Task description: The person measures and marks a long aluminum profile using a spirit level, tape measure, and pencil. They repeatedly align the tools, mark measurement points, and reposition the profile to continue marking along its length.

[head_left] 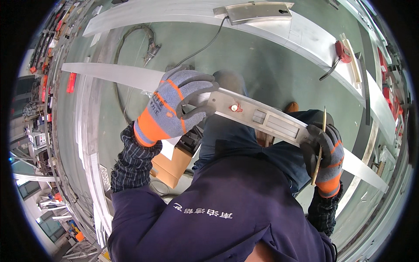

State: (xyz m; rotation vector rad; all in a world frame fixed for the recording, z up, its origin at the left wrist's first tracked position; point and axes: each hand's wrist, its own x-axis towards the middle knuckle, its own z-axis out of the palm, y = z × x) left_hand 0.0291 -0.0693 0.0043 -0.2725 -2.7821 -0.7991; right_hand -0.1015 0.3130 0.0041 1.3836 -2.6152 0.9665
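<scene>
Both my hands wear grey-blue and orange work gloves with dark fingertips. Between them is a flat silver metal plate with rectangular cut-outs and a small white-and-red round part set in it. My left hand is closed round its left end, fingers on top. At the other end, my right hand grips the plate and also has a thin tan stick lying across its fingers. A long pale metal strip runs behind or under the plate, showing past both hands; whether they touch cannot be made out.
Across the far side lies a wide white metal profile, bearing a silver metal housing with a black cable and a red tape measure. A cardboard box sits beside my left forearm. A hose curls on the green floor.
</scene>
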